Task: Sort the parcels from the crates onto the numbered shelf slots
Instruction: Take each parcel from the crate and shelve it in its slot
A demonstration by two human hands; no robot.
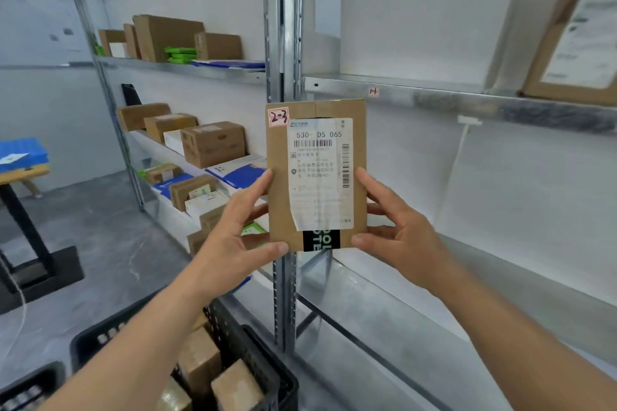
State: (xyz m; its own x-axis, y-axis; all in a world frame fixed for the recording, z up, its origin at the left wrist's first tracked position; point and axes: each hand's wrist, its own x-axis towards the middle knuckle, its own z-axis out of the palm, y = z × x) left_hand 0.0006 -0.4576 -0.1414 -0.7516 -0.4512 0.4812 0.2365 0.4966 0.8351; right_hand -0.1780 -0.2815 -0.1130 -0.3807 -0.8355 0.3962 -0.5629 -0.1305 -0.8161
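Head view: a flat brown parcel [315, 173] is held upright at centre, in front of the steel upright [283, 43]; the left hand [233, 237] pinches its lower left edge with thumb in front and fingers behind; the right hand [397, 233] clamps the lower right edge likewise; a red sticker [278, 117] at its 11 o'clock corner reads 2-3. Judgement: read that mark first, then match it to a shelf tag [374, 91], which seems to read 1-1, so this bay looks wrong; the shelves [187, 72] at 9 o'clock hold many boxes; the bay at 3 o'clock is open; mind the crate [253, 354] at 6 o'clock.
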